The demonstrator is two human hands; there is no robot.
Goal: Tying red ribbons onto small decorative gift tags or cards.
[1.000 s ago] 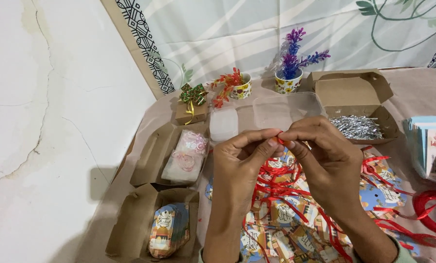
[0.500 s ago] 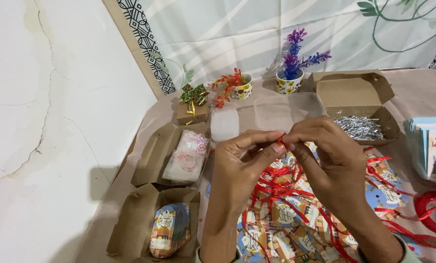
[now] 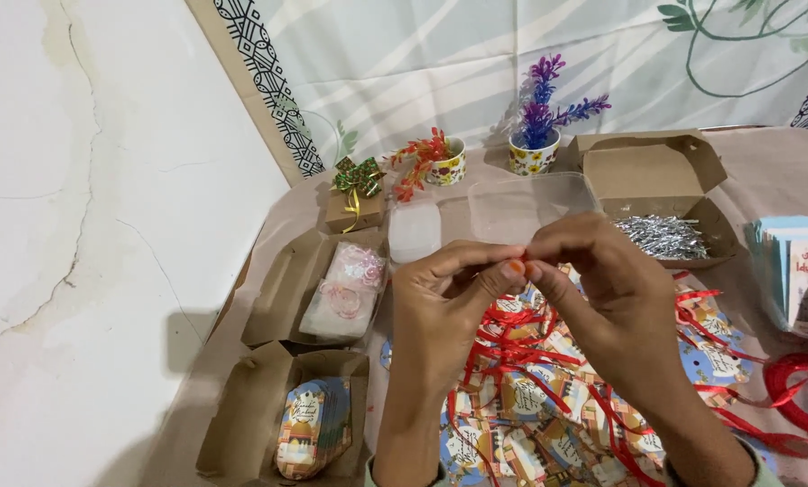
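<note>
Both hands meet above the middle of the table: the left hand [image 3: 444, 302] and the right hand [image 3: 602, 293] are each pinched shut, thumb and forefinger tips pressed together on a short bit of red ribbon [image 3: 523, 261], of which only a sliver shows between the fingers. Judging by the grip, the step in hand is a fine one, knotting or threading the ribbon held up over the pile of tags [image 3: 530, 406], printed cards laced with more red ribbon that lie near and just below the hands. Whether a tag hangs from the held ribbon cannot be told; the fingers hide it. The next move looks to need a steady, small pull with both pinches kept tight, since the ribbon is thin and slippery-looking and could slide free. Far right, an open cardboard box [image 3: 656, 180] holds silver strips [image 3: 661, 236]; a clear lid [image 3: 526, 207] lies just beyond the hands. At left, one tray [image 3: 273, 289] holds pink packets [image 3: 348, 289], and a nearer one [image 3: 241, 424] holds stacked tags. A red spool [image 3: 805, 397] sits at the right edge.
</note>
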